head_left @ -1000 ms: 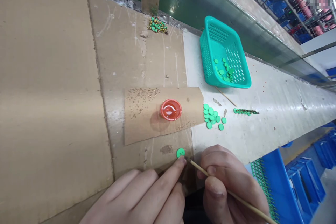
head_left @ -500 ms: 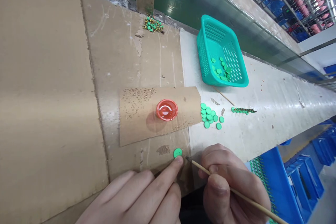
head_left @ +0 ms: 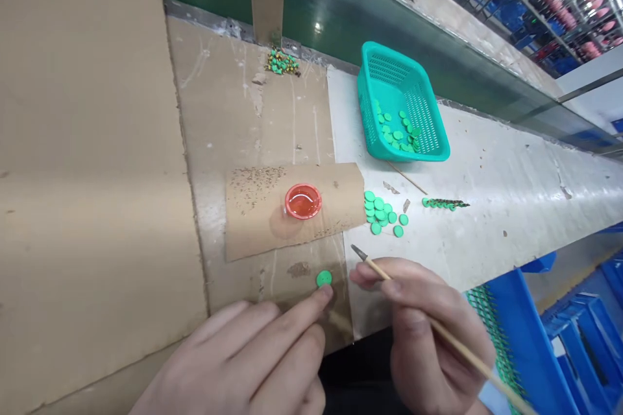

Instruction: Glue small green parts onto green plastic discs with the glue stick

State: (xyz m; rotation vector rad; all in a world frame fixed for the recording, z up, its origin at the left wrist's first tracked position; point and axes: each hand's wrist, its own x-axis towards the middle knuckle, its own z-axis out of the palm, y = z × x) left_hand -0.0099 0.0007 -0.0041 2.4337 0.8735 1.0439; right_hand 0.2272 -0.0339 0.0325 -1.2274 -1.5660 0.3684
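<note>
A green button (head_left: 324,279) lies flat on the brown work surface, and the index fingertip of my left hand (head_left: 263,356) touches its lower edge. The other fingers of that hand are bent, with nothing seen in them. My right hand (head_left: 428,324) pinches a thin wooden brush (head_left: 378,268), its dark tip raised to the upper right of the button, apart from it. Beyond them a small red cup (head_left: 303,201) of clear liquid stands on a cardboard piece (head_left: 263,230). Several loose green discs (head_left: 379,209) lie beside the cardboard's right edge.
A teal basket (head_left: 367,104) holding green discs stands at the back. Near it lie a thin stick (head_left: 407,178) and a row of small green pieces (head_left: 444,203). A green-and-yellow pile (head_left: 283,62) sits by the back wall. Blue bins (head_left: 530,337) are at lower right.
The brush tip has risen away from beside the button, toward the discs and cup. My left fingertip remains at the button. The whole view has shifted slightly.
</note>
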